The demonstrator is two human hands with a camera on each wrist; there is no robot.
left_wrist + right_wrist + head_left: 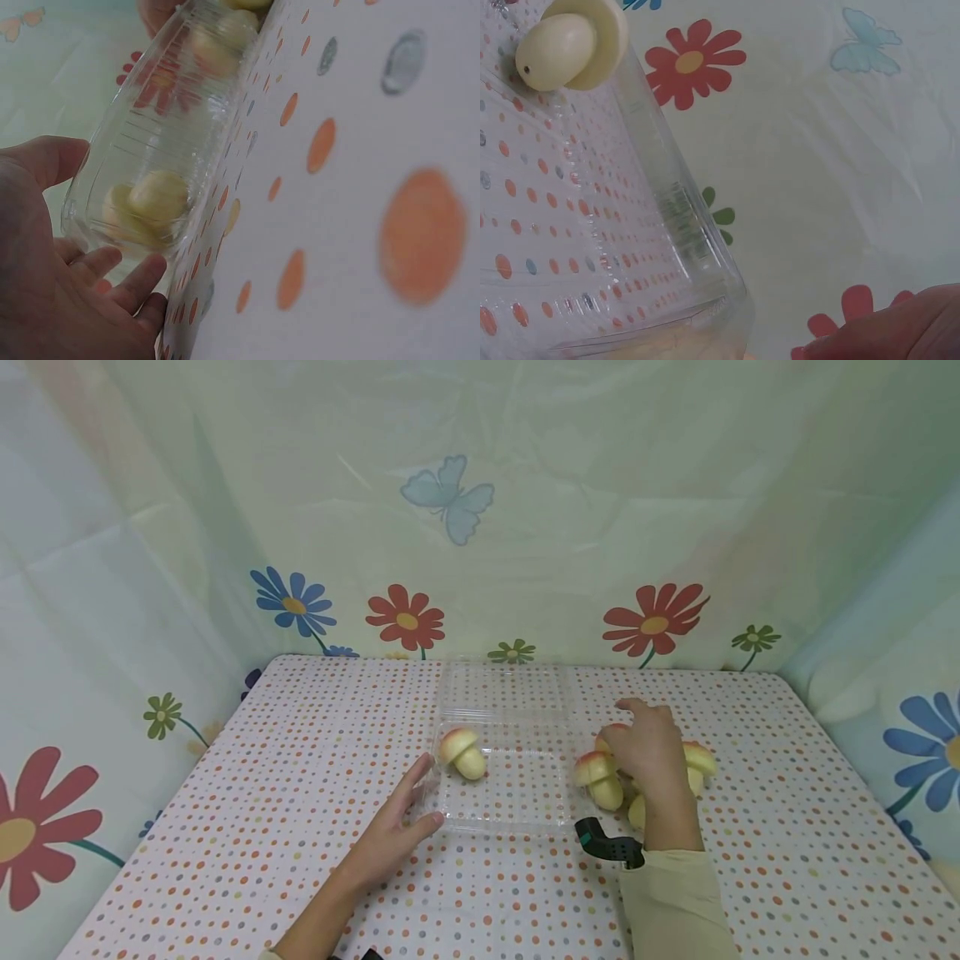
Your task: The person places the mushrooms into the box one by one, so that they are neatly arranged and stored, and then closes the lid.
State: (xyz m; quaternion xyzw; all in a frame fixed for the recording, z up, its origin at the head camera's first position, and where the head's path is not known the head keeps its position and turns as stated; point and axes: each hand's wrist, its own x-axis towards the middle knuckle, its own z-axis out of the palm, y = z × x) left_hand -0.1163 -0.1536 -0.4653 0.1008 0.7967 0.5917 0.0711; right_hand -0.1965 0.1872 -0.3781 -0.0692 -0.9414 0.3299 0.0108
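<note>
A clear plastic clamshell box (498, 822) lies with its lid (504, 689) folded back. One yellow toy mushroom (462, 754) with a reddish cap sits inside at the left; its stem end (555, 52) shows in the right wrist view. My left hand (390, 839) rests at the box's left end, thumb by the front corner and fingers along the side, fairly straight. Right of the box, my right hand (648, 747) reaches over a group of mushrooms, its thumb and index finger apart around a partly hidden mushroom (615, 727). Its other fingers are hidden.
Beside the right hand are more mushrooms, one (600, 781) at the box's right edge and another (699, 762) beyond the wrist. A dotted cloth (337, 710) covers the table. A flowered curtain (525, 577) hangs behind and on both sides.
</note>
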